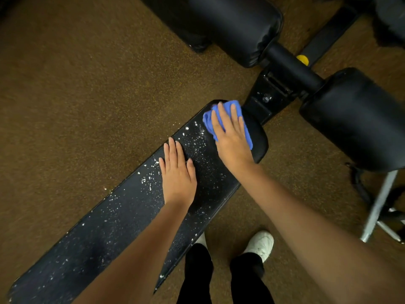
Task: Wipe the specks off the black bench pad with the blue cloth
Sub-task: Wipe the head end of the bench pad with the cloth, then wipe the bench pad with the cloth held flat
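The long black bench pad (114,218) runs from the lower left to the middle of the view, dotted with white specks (197,139). At its far end my right hand (231,137) presses flat, fingers straight, on the crumpled blue cloth (208,119). The strip of pad to the right of the cloth looks free of specks. My left hand (177,172) rests flat on the speckled pad just below, fingers straight, holding nothing.
Two black roller pads (241,27) (355,119) sit on a bar beyond the bench's end, with a black metal bracket (269,97) between. A yellow knob (303,59) shows behind. Brown speckled floor surrounds the bench. A grey metal frame (380,205) stands at right; my white shoes (260,244) below.
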`<state>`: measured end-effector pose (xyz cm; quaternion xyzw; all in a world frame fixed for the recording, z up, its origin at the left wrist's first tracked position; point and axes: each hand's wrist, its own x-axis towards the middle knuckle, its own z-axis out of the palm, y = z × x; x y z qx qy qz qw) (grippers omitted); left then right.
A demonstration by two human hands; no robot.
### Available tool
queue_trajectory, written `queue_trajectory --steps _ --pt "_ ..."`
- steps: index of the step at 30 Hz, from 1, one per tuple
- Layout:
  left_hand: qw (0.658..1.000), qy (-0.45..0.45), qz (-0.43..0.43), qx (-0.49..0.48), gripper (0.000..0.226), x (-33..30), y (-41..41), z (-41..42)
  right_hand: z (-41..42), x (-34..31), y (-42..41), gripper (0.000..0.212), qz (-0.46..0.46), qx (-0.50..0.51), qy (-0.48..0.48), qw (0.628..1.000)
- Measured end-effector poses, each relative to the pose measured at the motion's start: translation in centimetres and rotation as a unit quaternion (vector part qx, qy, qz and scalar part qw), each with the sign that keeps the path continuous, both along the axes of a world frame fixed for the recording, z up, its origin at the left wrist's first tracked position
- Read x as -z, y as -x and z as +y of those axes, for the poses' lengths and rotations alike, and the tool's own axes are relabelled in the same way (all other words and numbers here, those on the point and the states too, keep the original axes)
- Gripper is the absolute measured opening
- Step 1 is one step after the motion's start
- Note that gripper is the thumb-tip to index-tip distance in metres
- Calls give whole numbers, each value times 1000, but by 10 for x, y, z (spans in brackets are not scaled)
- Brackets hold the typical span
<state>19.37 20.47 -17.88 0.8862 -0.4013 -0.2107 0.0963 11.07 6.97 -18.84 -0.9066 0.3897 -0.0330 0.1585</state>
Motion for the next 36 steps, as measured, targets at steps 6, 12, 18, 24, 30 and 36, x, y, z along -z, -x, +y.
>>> queue_trajectory --steps 6,12,18,24,30,36 --pt "1000 -16 11 5 56 -3 -3 1 -2 -2 -10 77 -3 25 -9 1000" --pt "1000 11 17 20 62 0 -5 6 -7 -9 -34 66 12 -8 -38 999" --pt "988 112 78 -77 52 -23 -3 -16 -7 -31 14 67 -76 -110 -159 978" --pt "996 91 -12 21 57 -36 13 -91 -10 -41 75 63 11 74 -153 985" --pt "989 -56 -117 68 61 -7 32 -126 1 -34 75 70 43 28 -183 982" --pt "987 -60 -139 58 58 -2 23 -133 -1 -32 78 69 52 17 -189 980"
